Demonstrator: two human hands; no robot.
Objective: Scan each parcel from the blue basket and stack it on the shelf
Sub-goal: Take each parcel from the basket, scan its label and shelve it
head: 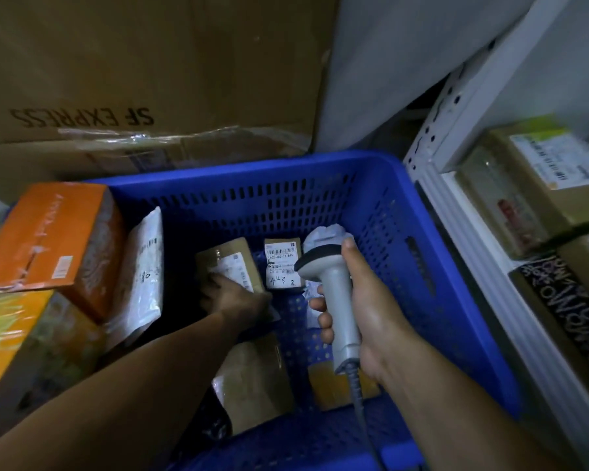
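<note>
A: Dim storeroom corner: a big cardboard carton point(150, 79) leans at 12 o'clock, and the white shelf point(432, 141) stands at 3 o'clock with some boxes already on it. Where are we?

B: Mid-pick, I'd say. The blue basket point(405, 205) sits in the middle and still holds several parcels. The left hand point(232, 297) is down inside it, on a brown parcel point(232, 263) at about 10 o'clock on the basket floor.

A: Has it got a grip?

B: Cannot tell. The fingers lie over the parcel's near edge, but it is too dark to see whether they have clamped. The right hand point(364, 311) is plain enough: wrapped tight round the handle of the grey scanner point(334, 283), head pointing to 12 o'clock.

A: And next?

B: Probably lift that parcel with its label facing up and bring the scanner head over the barcode, then carry it across to 3 o'clock. The small labelled parcel point(283, 263) just beside it waits its turn
</note>
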